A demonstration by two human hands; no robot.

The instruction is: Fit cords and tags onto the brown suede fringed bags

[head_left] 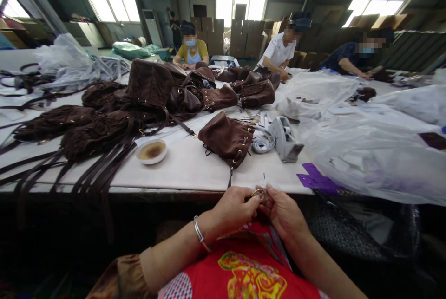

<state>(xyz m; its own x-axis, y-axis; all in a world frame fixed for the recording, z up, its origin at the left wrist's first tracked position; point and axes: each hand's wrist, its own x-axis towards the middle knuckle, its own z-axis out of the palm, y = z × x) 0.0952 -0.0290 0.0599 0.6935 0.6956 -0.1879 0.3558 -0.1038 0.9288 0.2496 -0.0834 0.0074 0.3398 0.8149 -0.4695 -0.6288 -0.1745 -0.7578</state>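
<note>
My left hand (238,206), a bracelet on its wrist, is closed on a gold metal ring (258,193) just off the table's front edge. Against it, my right hand (281,211) pinches a small clear piece (265,187) with a thin dark tip standing up; what exactly it is cannot be made out. A small brown drawstring bag (226,139) lies on the white table (188,169) just beyond my hands. From it a dark strap (230,178) runs down over the edge toward my left hand.
A white dish (151,152) holds something brown. A tape roll (262,143) and a grey dispenser (285,141) sit right of the bag. Brown bags (149,85) pile up behind, straps (101,169) hang at left, plastic sheeting (369,150) covers the right. Three people work across the table.
</note>
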